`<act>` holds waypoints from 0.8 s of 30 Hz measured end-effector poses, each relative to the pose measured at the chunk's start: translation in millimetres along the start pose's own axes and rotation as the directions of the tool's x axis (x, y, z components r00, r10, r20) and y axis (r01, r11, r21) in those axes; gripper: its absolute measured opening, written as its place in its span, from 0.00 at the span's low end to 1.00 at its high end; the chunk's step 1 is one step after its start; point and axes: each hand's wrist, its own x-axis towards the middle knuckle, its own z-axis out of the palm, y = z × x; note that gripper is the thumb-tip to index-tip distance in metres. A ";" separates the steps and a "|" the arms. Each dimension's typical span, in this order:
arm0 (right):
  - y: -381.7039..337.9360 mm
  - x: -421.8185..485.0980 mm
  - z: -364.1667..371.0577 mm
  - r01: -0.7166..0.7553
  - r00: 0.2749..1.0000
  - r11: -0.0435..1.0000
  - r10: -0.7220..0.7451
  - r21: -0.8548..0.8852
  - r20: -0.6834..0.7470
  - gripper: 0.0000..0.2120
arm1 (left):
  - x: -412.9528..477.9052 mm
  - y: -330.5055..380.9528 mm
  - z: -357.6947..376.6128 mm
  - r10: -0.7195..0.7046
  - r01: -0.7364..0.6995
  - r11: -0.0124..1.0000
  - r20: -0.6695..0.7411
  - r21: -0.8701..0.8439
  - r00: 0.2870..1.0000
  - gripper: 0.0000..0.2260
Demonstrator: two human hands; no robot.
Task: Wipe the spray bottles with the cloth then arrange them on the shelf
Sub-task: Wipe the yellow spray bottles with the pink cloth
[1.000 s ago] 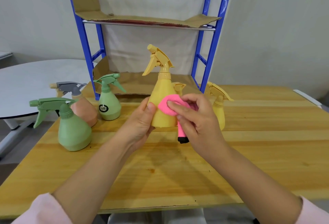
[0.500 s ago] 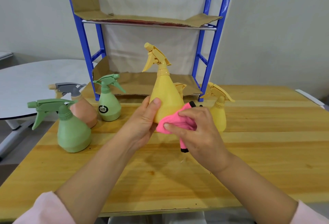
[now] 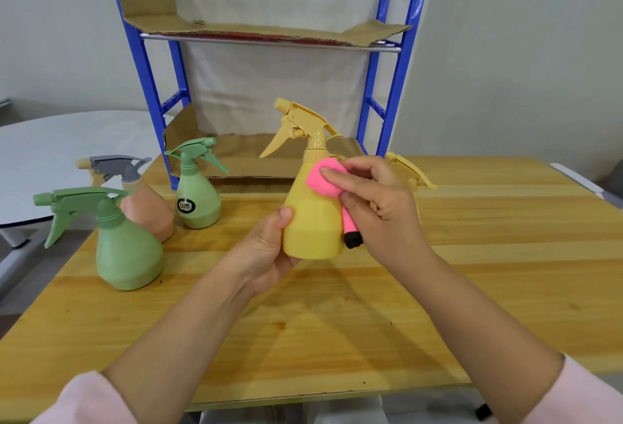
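My left hand [image 3: 266, 248] grips the base of a yellow spray bottle [image 3: 310, 218], holding it upright above the wooden table [image 3: 337, 322]. My right hand [image 3: 377, 208] presses a pink cloth [image 3: 325, 181] against the bottle's upper right side, near the neck; a black-tipped end of the cloth hangs down beside the bottle. Another yellow spray bottle [image 3: 409, 170] stands behind my right hand, mostly hidden. The blue shelf [image 3: 397, 52] with cardboard liners stands behind.
On the left of the table stand a large green spray bottle [image 3: 124, 248], a peach bottle with a grey trigger [image 3: 148, 208] and a small green bottle [image 3: 197, 197]. A white round table [image 3: 67, 154] is further left.
The cloth moved from the bottle's lower body up to its shoulder near the neck. The bottle came down slightly and its nozzle still points left.
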 end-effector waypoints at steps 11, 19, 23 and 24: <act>11.0 -45.5 3.3 -0.034 0.999 0.998 0.033 0.047 0.024 0.20 | 9.2 8.9 -4.6 0.049 -0.055 0.998 -0.125 -0.044 0.991 0.47; -11.3 30.5 -18.4 0.040 0.976 0.998 -0.048 -0.041 -0.215 0.18 | 2.7 6.5 -1.3 -0.032 0.025 0.998 -0.118 -0.063 0.993 0.32; -7.0 50.1 -11.8 0.138 0.976 0.976 -0.163 -0.170 -0.142 0.16 | 0.8 4.0 1.7 -0.082 0.084 0.996 -0.044 0.027 0.996 0.33; -4.8 50.5 -10.1 0.142 0.979 0.973 -0.165 -0.183 -0.123 0.16 | 0.0 4.4 3.2 -0.095 0.097 0.995 -0.044 0.037 0.994 0.34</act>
